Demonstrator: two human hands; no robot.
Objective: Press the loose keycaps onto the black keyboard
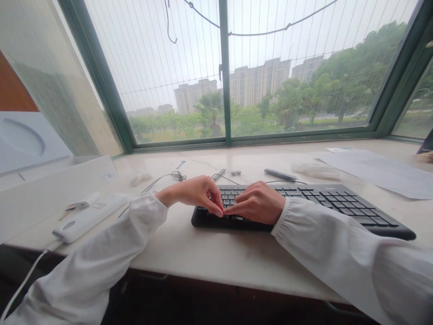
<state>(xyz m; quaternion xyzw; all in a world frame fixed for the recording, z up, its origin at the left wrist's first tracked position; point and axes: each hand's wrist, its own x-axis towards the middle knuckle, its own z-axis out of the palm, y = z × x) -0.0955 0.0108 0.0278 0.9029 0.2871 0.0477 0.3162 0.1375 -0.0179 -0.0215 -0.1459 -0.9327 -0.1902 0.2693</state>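
A black keyboard (338, 205) lies on the pale tabletop, and both hands are over its left part. My left hand (199, 195) is closed, with thumb and forefinger pinched together just above the keys at the front left. Whatever sits in that pinch is too small to make out; a speck of red shows at the fingertips. My right hand (259, 203) rests low over the keys with its fingers stretched to the left. Its forefinger tip meets the left fingertips, and its thumb is hidden.
Behind the keyboard lie a dark bar-shaped object (280, 174), small metallic pieces (236, 173) and a bundled cable (177, 176). A white power strip (88, 221) and a white box (50, 194) stand left. Papers (379, 171) lie right, below the window (226, 90).
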